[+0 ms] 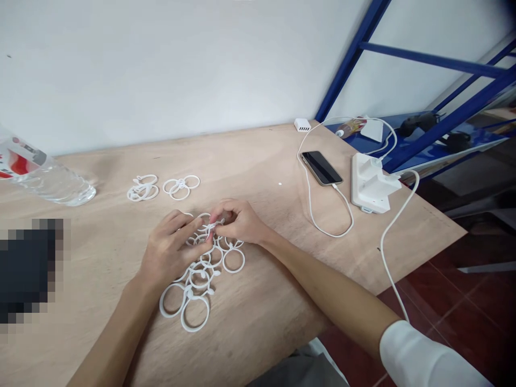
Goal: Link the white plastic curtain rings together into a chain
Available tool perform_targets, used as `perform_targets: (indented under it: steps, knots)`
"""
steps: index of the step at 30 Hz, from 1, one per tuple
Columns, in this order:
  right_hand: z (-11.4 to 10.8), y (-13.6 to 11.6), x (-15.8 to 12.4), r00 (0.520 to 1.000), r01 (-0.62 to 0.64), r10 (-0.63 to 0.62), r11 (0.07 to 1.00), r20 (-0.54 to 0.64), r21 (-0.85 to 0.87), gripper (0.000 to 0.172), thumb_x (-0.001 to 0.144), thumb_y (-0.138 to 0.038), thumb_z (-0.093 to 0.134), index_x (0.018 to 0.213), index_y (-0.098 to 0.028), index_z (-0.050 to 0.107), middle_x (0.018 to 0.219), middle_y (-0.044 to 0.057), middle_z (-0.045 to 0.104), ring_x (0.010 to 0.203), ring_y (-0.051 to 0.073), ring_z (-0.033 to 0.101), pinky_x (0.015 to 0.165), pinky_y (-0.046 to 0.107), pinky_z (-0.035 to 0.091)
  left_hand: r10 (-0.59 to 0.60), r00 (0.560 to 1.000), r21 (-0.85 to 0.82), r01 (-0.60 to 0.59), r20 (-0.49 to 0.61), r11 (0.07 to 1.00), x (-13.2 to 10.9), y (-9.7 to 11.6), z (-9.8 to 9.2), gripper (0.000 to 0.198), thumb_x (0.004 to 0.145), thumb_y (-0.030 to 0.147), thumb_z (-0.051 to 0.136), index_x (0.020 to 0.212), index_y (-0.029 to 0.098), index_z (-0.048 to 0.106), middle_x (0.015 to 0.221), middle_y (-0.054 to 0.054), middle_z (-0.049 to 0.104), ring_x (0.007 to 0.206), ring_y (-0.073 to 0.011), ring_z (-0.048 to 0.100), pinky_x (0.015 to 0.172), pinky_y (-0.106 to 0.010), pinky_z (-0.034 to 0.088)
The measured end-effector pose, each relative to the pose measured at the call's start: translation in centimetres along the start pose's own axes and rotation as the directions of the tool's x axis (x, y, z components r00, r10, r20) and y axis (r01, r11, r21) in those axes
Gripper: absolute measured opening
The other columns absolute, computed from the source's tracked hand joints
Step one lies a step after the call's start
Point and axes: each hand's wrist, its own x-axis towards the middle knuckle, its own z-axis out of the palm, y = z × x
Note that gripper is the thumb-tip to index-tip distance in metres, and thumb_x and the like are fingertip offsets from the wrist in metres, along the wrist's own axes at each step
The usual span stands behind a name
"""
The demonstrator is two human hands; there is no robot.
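Note:
A pile of white plastic ring pieces (195, 313) lies on the wooden table, partly covered by both hands. Over the pile's upper part, my left hand (171, 244) pinches a small white ring piece (210, 228) between thumb and fingers. My right hand (238, 221) meets it from the right, its thumb and forefinger closed on the same piece. Beyond the hands, two small groups of white rings lie apart from the pile, one group (143, 189) further left and another (181, 187) beside it.
A clear water bottle (48, 174) lies at the left. To the right are a phone (321, 167) on a white cable, a white power strip (373, 185) and a small white charger (302, 125). A blue metal frame (346, 59) stands behind the table's right edge.

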Motion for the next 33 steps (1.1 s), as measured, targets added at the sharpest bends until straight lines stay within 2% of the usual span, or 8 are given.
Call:
perform_targets:
  steps: [6,11,14,20,22,26,30,33]
  knots:
    - [0.0,0.8,0.0,0.999,0.016,-0.020,0.996,0.048,0.085,0.009,0.057,-0.008,0.067,0.059,-0.015,0.062,0.073,-0.001,0.062,0.064,0.008,0.053,0.055,0.020,0.037,-0.006,0.999,-0.047,0.009,0.053,0.999,-0.1,0.0,0.1,0.028,0.078,0.020,0.071,0.103,0.022,0.057,0.083,0.000,0.058,0.070,-0.0126,0.051,0.061,-0.028,0.045]
    - [-0.1,0.9,0.1,0.998,0.023,-0.028,0.996,0.053,0.088,0.008,0.058,-0.007,0.067,0.058,-0.015,0.064,0.072,-0.001,0.062,0.063,0.008,0.053,0.056,0.020,0.038,0.029,0.998,-0.061,-0.026,0.055,0.998,0.0,0.0,0.0,0.028,0.077,0.017,0.071,0.100,0.021,0.058,0.084,0.000,0.059,0.070,-0.0128,0.051,0.062,-0.028,0.046]
    - [0.0,1.0,0.0,0.999,0.022,-0.023,0.999,0.029,0.044,0.008,0.060,-0.007,0.066,0.061,-0.015,0.065,0.073,-0.002,0.062,0.060,0.006,0.050,0.055,0.019,0.036,-0.014,0.998,-0.029,0.015,0.060,0.999,0.0,-0.1,0.0,0.029,0.077,0.018,0.071,0.103,0.021,0.058,0.085,0.000,0.060,0.072,-0.0129,0.054,0.064,-0.028,0.048]
    - [0.1,1.4,0.1,0.995,0.099,-0.099,0.994,-0.008,-0.057,0.015,0.061,-0.001,0.061,0.062,-0.015,0.065,0.074,-0.001,0.065,0.067,0.009,0.056,0.058,0.020,0.038,-0.162,0.966,0.021,0.161,0.203,0.987,-0.4,-0.6,-0.7,0.039,0.075,0.044,0.073,0.108,0.025,0.064,0.099,-0.003,0.066,0.089,-0.0198,0.061,0.077,-0.035,0.052]
    - [0.1,1.3,0.2,0.994,0.104,-0.106,0.989,-0.017,-0.107,0.020,0.064,0.001,0.057,0.062,-0.016,0.066,0.075,0.000,0.066,0.071,0.010,0.058,0.060,0.020,0.040,-0.250,0.949,0.060,0.242,0.191,0.968,-0.3,-1.2,-0.9,0.034,0.080,0.045,0.066,0.108,0.025,0.065,0.103,-0.004,0.068,0.095,-0.0227,0.062,0.083,-0.038,0.051]
    - [0.2,1.0,0.4,0.993,0.015,-0.035,0.985,-0.110,-0.174,0.024,0.071,0.001,0.055,0.065,-0.017,0.070,0.074,0.001,0.068,0.070,0.011,0.057,0.063,0.022,0.041,-0.387,0.921,0.248,0.364,0.051,0.898,0.3,-4.1,-0.2,0.030,0.088,0.041,0.055,0.108,0.021,0.065,0.103,-0.010,0.068,0.098,-0.0273,0.061,0.086,-0.045,0.049]
    - [0.2,0.8,0.4,0.987,-0.033,0.004,0.983,-0.158,-0.180,0.023,0.073,-0.001,0.056,0.067,-0.017,0.072,0.074,0.002,0.068,0.068,0.010,0.056,0.063,0.022,0.041,-0.386,0.915,0.407,0.311,0.115,0.859,0.6,-7.0,1.1,0.025,0.087,0.037,0.053,0.097,0.020,0.067,0.097,-0.012,0.065,0.096,-0.0303,0.058,0.086,-0.048,0.045]
    - [0.2,0.7,0.4,0.987,-0.035,0.005,0.982,-0.158,-0.185,0.024,0.072,0.000,0.057,0.067,-0.017,0.072,0.075,0.001,0.069,0.067,0.010,0.055,0.063,0.022,0.041,-0.359,0.924,0.395,0.284,0.130,0.873,0.6,-7.2,1.4,0.019,0.087,0.031,0.051,0.088,0.022,0.068,0.087,-0.008,0.061,0.089,-0.0269,0.055,0.082,-0.044,0.045]
